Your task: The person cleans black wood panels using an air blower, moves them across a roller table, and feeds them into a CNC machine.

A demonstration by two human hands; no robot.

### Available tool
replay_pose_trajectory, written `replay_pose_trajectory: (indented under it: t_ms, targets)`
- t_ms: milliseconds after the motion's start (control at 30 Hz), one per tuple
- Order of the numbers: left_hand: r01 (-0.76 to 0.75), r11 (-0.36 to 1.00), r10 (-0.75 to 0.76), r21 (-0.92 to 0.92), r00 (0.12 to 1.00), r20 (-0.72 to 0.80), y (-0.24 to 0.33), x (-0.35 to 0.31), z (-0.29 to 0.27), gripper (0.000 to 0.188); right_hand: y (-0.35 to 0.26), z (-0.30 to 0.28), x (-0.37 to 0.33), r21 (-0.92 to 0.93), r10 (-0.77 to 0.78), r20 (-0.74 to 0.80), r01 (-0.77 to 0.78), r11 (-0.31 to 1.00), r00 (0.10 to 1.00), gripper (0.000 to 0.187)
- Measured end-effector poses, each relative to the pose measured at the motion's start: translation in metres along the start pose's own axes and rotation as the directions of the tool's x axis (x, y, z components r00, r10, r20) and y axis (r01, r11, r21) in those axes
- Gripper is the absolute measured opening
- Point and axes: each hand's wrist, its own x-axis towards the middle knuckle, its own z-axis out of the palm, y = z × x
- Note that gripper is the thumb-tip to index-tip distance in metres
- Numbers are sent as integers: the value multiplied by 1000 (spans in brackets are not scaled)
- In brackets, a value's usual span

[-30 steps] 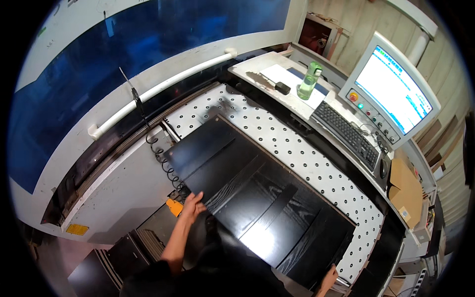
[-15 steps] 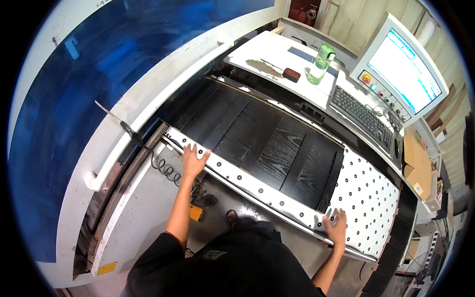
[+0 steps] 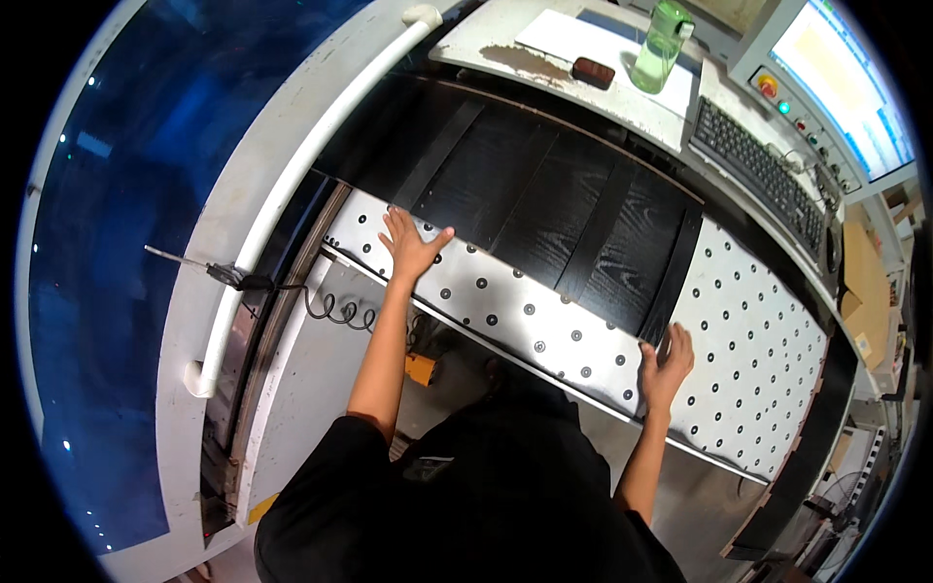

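Note:
A black wood-grain panel point(image 3: 544, 209) with raised strips lies on a white table dotted with small black discs point(image 3: 748, 360). At the panel's near edge, towards its left part, my left hand point(image 3: 413, 251) rests with fingers spread. My right hand point(image 3: 669, 369) is at the near right corner, thumb and fingers apart, its fingertips by the panel's edge. Neither hand is wrapped round anything. A strip of the dotted table shows between the panel and the table's near rim.
A white bar handle point(image 3: 292, 194) runs along the blue-windowed machine cover point(image 3: 126, 291) on the left, with a black-handled tool point(image 3: 228, 276) on a coiled cord. Beyond the panel are a green bottle point(image 3: 661, 49), a dark red box point(image 3: 593, 73), a keyboard point(image 3: 758, 175) and a monitor point(image 3: 846, 87).
The panel has slid away from me, and more of the dotted table shows along its near edge. Both hands have moved forward with it. The view has shifted too.

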Motion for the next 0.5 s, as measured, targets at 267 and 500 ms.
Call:
replay_pose_trajectory:
  t_ms: [267, 500]
  targets:
    - [72, 997, -73, 39, 997, 31, 2, 22, -5, 137, 0, 11, 36, 37, -39, 143, 34, 999, 989, 59]
    - [42, 997, -42, 59, 999, 2, -2, 34, -6, 132, -3, 13, 40, 67, -20, 205, 6, 998, 979, 62]
